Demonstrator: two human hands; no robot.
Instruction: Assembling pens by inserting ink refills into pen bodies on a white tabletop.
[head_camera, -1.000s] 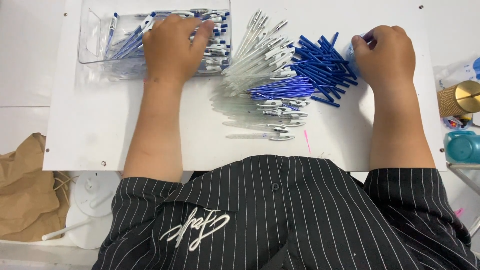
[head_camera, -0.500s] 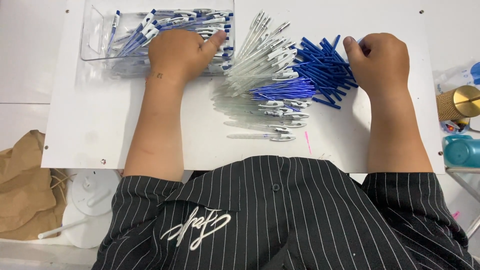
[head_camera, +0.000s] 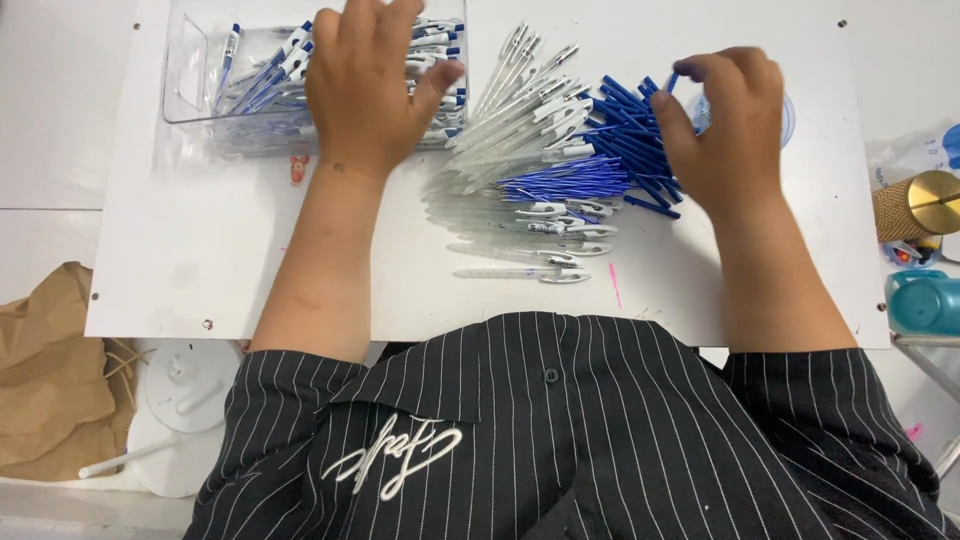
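Left hand (head_camera: 375, 90): palm down, fingers spread over the clear tray (head_camera: 185, 95) — flat on the pens (head_camera: 265, 75) inside, gripping nothing that shows.
Right hand (head_camera: 730, 125): fingers curled, thumb and forefinger pinching one blue cap (head_camera: 672, 82) at the heap's far edge.
Caps (head_camera: 625, 130): slim, glossy blue plastic sticks, piled loosely just left of the right hand.
Barrels (head_camera: 530, 105): clear, ribbed tubes with white clips, fanned between the hands.
Bench (head_camera: 180, 260): smooth white board — matte.
Tray: rigid transparent plastic, rectangular, far left.
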